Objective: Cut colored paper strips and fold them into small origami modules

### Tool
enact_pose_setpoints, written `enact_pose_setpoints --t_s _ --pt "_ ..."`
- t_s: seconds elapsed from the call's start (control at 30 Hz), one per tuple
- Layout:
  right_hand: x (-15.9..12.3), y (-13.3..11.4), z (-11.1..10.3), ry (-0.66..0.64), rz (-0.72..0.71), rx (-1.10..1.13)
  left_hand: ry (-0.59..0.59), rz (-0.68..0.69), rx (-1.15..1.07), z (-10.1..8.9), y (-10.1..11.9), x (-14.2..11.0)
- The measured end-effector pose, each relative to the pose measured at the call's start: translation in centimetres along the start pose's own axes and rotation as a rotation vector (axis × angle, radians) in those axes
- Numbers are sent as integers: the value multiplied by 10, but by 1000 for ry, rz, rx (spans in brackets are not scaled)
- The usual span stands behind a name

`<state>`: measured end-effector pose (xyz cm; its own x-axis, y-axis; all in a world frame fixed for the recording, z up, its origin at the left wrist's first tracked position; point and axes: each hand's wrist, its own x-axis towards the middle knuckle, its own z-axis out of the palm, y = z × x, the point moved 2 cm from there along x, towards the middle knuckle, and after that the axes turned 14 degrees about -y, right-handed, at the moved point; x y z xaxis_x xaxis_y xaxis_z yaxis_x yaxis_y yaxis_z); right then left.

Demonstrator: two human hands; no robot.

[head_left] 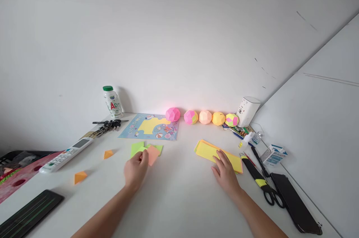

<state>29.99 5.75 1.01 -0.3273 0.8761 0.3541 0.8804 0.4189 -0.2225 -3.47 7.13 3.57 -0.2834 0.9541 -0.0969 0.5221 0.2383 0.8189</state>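
The left hand (135, 171), fingers curled, pinches the salmon paper square (153, 154) just right of its fingertips, while the loosely open right hand (226, 175) rests on the yellow paper strips (206, 151) beneath it; both should handle light, flexible and crease-prone, best gripped at edges.

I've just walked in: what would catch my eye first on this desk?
Probably the five bright faceted balls, lined up by the wall at the back. Nearer, the left hand holds a salmon-pink piece of paper, while the right hand lies over yellow and orange paper strips. A green-capped white bottle stands out at back left.
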Motion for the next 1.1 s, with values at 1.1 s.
enact_pose_setpoints --t_s 1.1 --pt "9 12 0 41 5 -85 -589 902 696 56 -8 -19"
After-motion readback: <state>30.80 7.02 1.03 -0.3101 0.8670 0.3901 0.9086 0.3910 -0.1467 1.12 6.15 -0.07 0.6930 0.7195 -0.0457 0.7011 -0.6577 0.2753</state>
